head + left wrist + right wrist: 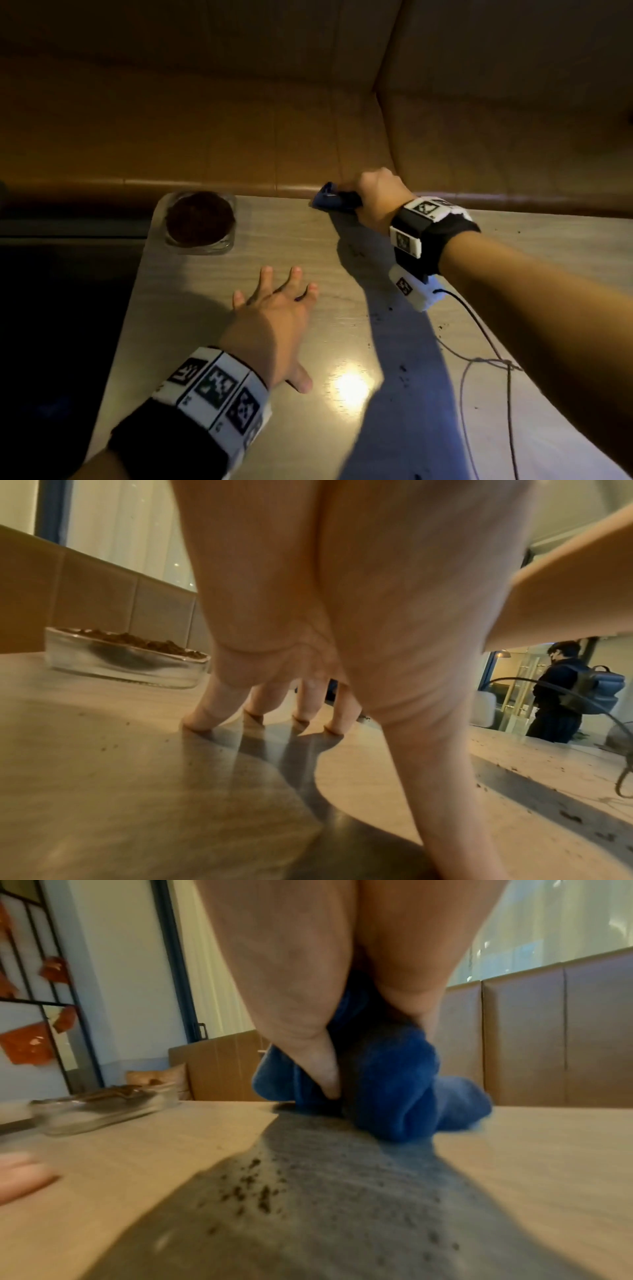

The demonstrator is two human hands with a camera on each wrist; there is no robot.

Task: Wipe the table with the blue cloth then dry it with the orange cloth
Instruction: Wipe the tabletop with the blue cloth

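Observation:
My right hand (371, 197) grips the bunched blue cloth (329, 200) and holds it down on the light wood-grain table (274, 428) at its far edge. In the right wrist view the thumb and fingers curl round the blue cloth (394, 1091), which bulges out below the right hand (332, 1015). My left hand (274, 315) lies spread on the table nearer me, fingers straight. In the left wrist view the fingertips (202, 722) of the left hand (308, 631) press the table top (103, 791). No orange cloth shows in any view.
A square glass dish (200, 222) of brown crumbs sits at the far left corner. Dark crumbs (253, 1185) lie scattered on the table behind the cloth. A thin cable (479, 349) trails across the right side. A brown padded bench (239, 130) runs behind the table. A person (561, 693) with a backpack stands far off.

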